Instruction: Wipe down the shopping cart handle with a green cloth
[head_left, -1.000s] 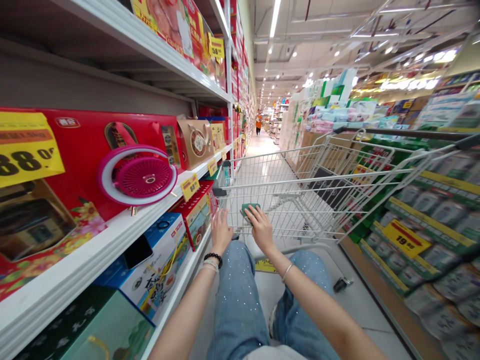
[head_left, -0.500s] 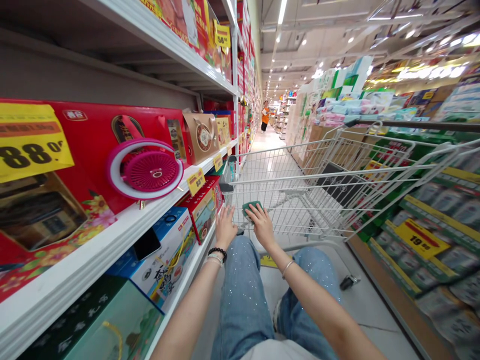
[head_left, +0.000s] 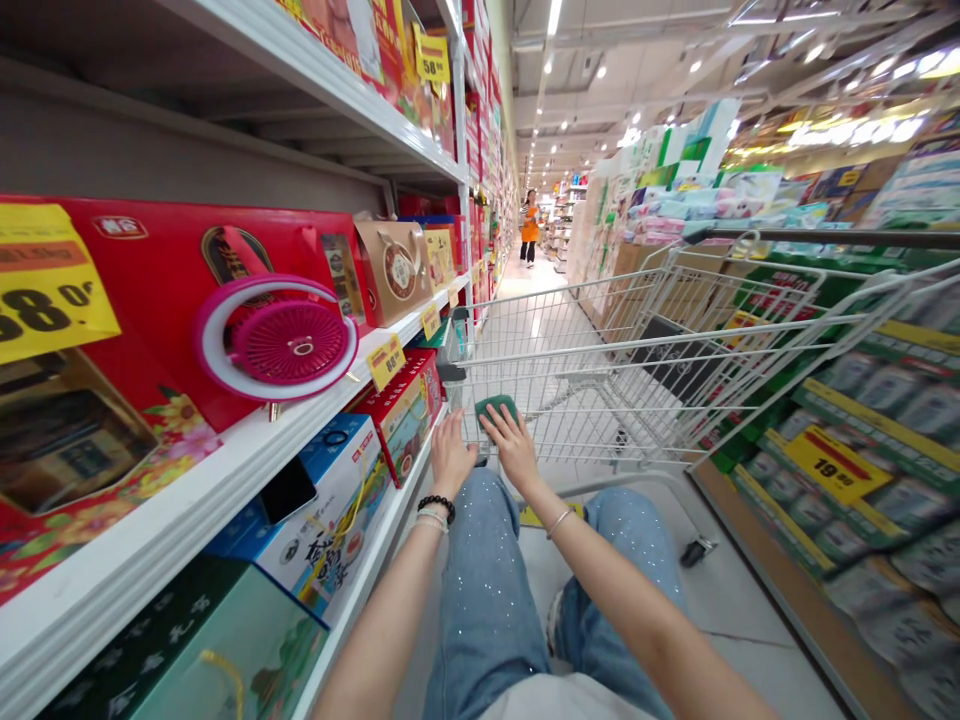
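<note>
Supermarket aisle, head view looking down at both arms. Left hand (head_left: 452,455) and right hand (head_left: 514,447) both rest on the near end of a wire shopping cart (head_left: 570,380), fingers spread and fairly flat, no clenched fist, though how hard they press is hard to tell. Right hand's fingertips (head_left: 504,425) touch a green grip (head_left: 495,407) on the cart, left hand just beside that grip, neither hand holding anything else. Cart stands right in front of the person, between the white shelf (head_left: 187,480) on the left and stacked packs (head_left: 885,400) on the right, closer to the shelf. Black bead bracelet (head_left: 433,503) on left wrist, thin bangle (head_left: 559,522) on right wrist, sparkly jeans (head_left: 487,590) below the hands. On the shelf, a pink fan (head_left: 289,343) sits against a red gift box (head_left: 150,250). Lower down is a blue and white box (head_left: 322,510) with a black flat object (head_left: 289,490) on it. Yellow price tag (head_left: 835,465) on the right stack, person in orange (head_left: 530,225) far down the aisle
</note>
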